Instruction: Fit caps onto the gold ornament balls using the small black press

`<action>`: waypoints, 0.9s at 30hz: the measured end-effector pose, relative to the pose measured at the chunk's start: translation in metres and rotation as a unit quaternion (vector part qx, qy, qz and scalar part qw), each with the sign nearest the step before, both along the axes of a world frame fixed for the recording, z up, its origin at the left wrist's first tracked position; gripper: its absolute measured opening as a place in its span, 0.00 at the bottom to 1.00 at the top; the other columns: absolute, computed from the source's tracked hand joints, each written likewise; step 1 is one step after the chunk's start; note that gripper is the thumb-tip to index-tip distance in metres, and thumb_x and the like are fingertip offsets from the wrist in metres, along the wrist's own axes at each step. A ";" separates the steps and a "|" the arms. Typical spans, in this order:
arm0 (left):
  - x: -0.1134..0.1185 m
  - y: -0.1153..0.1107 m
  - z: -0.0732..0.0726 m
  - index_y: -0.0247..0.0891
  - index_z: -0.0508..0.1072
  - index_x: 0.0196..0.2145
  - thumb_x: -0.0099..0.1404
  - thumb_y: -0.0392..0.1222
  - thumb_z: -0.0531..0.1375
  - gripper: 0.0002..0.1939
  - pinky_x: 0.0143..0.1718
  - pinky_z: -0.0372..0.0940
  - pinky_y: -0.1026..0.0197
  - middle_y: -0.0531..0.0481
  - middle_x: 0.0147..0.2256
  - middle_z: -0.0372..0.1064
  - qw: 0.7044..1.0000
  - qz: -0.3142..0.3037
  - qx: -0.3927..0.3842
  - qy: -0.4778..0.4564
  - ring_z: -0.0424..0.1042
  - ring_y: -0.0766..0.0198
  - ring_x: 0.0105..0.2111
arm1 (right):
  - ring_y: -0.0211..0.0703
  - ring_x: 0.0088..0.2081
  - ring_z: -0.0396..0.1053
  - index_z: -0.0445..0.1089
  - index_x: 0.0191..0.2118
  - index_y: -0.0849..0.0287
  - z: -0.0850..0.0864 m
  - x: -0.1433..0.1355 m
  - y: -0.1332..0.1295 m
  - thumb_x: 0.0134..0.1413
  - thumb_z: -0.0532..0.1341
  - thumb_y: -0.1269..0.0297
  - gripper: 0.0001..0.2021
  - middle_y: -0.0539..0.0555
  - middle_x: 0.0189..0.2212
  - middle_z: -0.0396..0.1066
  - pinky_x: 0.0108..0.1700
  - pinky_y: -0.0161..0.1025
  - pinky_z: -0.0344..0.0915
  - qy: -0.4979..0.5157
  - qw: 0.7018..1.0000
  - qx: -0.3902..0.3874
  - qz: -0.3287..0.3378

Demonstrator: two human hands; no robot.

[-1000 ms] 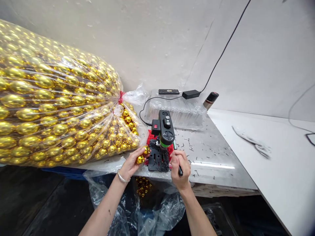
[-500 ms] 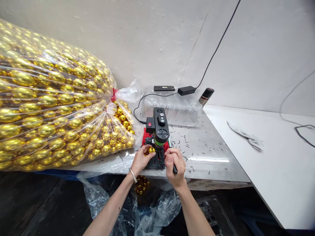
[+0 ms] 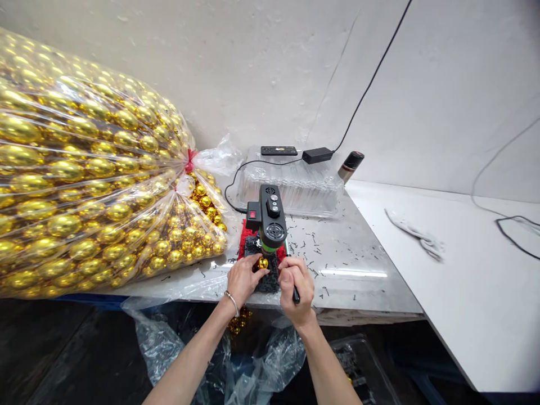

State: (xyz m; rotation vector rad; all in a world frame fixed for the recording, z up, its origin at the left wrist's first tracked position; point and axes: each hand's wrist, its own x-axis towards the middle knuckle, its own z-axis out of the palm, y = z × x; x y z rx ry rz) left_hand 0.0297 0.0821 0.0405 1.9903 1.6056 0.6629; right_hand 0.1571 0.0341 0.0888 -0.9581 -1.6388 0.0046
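Between the thumb and fingers of my left hand (image 3: 244, 278) is a shiny gold ball (image 3: 262, 263), right under the head of a small black bench drill press (image 3: 273, 219). The drill's tip is hidden by its body. My right hand (image 3: 297, 288) is wrapped round the drill press's black lever handle (image 3: 296, 296), whose end sticks out below the fist. Dark shavings cover the machine's base (image 3: 268, 283), and a red piece (image 3: 243, 236) shows beneath it.
Left stands a big clear bag (image 3: 97, 185) full of gold balls. Behind the drill are clear plastic trays (image 3: 291, 188) with a power adapter (image 3: 318, 155) on top, and a dark can (image 3: 351, 166). Below the table edge hangs an open plastic bag (image 3: 270, 360). A white glove (image 3: 415, 233) lies right.
My left hand has moved the gold ball slightly right, in under the drill head. My right hand stays on the lever. The whole view has shifted a little.
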 end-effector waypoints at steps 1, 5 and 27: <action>0.000 0.000 0.000 0.38 0.73 0.49 0.60 0.44 0.61 0.19 0.45 0.66 0.58 0.43 0.47 0.73 1.000 -0.002 -0.002 0.001 0.73 0.55 0.45 | 0.38 0.33 0.64 0.60 0.27 0.58 -0.002 0.000 0.000 0.57 0.49 0.78 0.11 0.50 0.25 0.61 0.33 0.37 0.63 0.002 1.000 0.000 -0.002; -0.001 0.001 -0.001 0.39 0.73 0.49 0.60 0.46 0.61 0.20 0.42 0.66 0.60 0.45 0.49 0.72 1.000 -0.003 -0.007 0.000 0.73 0.56 0.44 | 0.39 0.34 0.65 0.60 0.28 0.58 -0.015 0.001 0.000 0.57 0.49 0.77 0.10 0.52 0.27 0.63 0.33 0.37 0.63 -0.004 1.000 0.002 0.003; -0.001 0.003 -0.001 0.39 0.74 0.48 0.58 0.45 0.63 0.20 0.42 0.65 0.59 0.45 0.46 0.73 0.999 0.000 -0.010 -0.048 0.73 0.56 0.42 | 0.38 0.30 0.63 0.58 0.24 0.57 -0.003 -0.005 0.003 0.58 0.48 0.76 0.13 0.50 0.25 0.61 0.31 0.37 0.61 0.052 0.998 0.000 -0.021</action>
